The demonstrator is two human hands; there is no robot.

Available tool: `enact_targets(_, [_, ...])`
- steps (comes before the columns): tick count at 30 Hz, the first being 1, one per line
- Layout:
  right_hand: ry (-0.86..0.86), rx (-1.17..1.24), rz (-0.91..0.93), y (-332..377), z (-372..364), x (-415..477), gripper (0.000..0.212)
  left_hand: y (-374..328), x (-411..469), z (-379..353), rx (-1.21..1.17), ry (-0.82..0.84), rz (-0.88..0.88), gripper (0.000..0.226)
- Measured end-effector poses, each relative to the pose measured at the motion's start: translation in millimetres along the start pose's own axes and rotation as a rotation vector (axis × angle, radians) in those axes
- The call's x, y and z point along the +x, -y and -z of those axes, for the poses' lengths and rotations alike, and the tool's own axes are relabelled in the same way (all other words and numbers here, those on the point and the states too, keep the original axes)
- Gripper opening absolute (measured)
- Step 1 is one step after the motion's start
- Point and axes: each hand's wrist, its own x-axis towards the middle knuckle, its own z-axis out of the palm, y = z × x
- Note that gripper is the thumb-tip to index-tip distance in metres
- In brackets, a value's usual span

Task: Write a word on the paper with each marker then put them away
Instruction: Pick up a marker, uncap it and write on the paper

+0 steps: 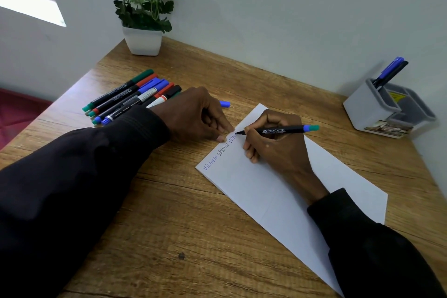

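My dark left sleeve (72, 176) lies left of the paper (266, 191). My left hand (193, 113), fingers curled and holding nothing, presses its thumb on the paper's far-left edge. My right hand (278, 145) rests on the paper and pinches a black marker (283, 130), its tip at the third written word. Loose markers (130, 97) lie left of the paper, and a grey holder (377, 111) stands to its right.
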Motion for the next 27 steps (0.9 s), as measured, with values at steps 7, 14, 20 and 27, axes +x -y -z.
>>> enact_targets(7, [-0.007, -0.008, -0.027, -0.4, 1.0, 1.5, 0.021, 3.2, 0.7, 0.0, 0.006, 0.010, 0.009, 0.029])
enact_targets(14, [-0.017, 0.008, -0.017, -1.0, -1.3, 1.7, 0.024, 2.8, 0.9, -0.3, 0.008, 0.011, 0.000, 0.030])
enact_targets(20, [-0.023, -0.011, -0.031, 0.2, 0.4, 1.9, 0.022, 2.5, 0.9, 0.0, 0.014, 0.011, 0.003, 0.032])
enact_targets(27, [-0.029, -0.008, -0.018, -0.1, 0.2, 2.0, 0.020, 4.5, 2.5, -0.1, 0.004, 0.019, 0.004, 0.030])
